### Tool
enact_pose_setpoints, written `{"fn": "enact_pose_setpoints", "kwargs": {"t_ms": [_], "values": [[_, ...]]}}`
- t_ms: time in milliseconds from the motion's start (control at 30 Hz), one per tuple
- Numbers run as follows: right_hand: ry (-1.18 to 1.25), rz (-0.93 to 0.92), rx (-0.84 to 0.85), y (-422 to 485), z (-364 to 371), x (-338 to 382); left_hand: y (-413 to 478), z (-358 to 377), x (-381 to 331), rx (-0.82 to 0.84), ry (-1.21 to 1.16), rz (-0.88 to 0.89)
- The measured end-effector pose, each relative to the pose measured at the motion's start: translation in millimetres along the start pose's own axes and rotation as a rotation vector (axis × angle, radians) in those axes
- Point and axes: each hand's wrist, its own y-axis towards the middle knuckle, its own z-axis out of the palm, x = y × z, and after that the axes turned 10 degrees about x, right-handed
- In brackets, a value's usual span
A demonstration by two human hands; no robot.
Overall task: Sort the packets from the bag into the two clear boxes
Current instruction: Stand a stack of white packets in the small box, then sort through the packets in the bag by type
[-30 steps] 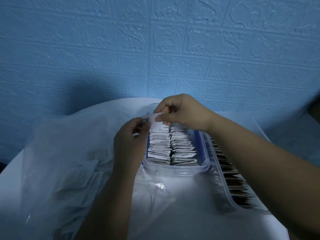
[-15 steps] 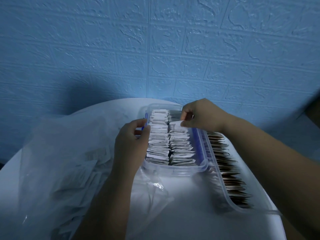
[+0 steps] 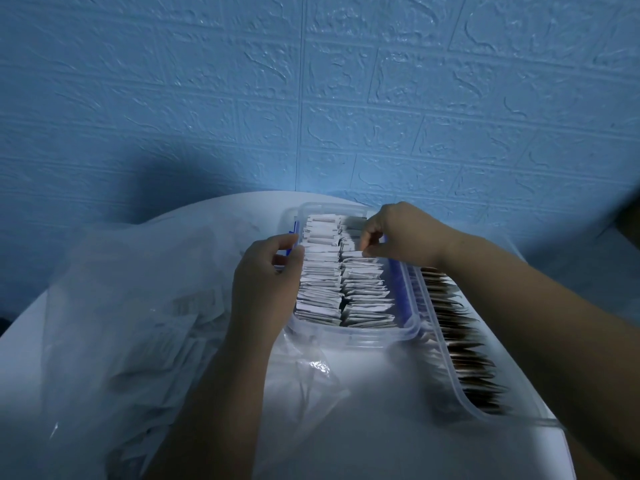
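At centre frame, on the white bench (image 3: 374, 417), the right hand (image 3: 403, 235) pinches one white packet (image 3: 353, 253) in the right row of a clear box (image 3: 363, 337) — grip clenched on it. The left hand (image 3: 265, 275) curls round that box's left rim, grasping it. Dark packets (image 3: 467, 358) fill a second clear box (image 3: 446, 362) at lower right — the bag (image 3: 138, 306) lies at left.

Bag (image 3: 138, 323) left on table (image 3: 363, 410); packet-filled box (image 3: 363, 336) centre; second box (image 3: 446, 358) touching its right side.

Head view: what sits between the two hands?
Two rows of white paper packets in the clear plastic box, between left hand and right hand; head view shows it.
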Motion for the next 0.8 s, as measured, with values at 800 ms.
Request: {"fn": "enact_pose_setpoints", "kwargs": {"t_ms": [800], "values": [[0.419,-0.411,0.097,-90.6,95.5,166.9,-176.1,-125.1,28.9,0.041,0.287,-0.003]]}}
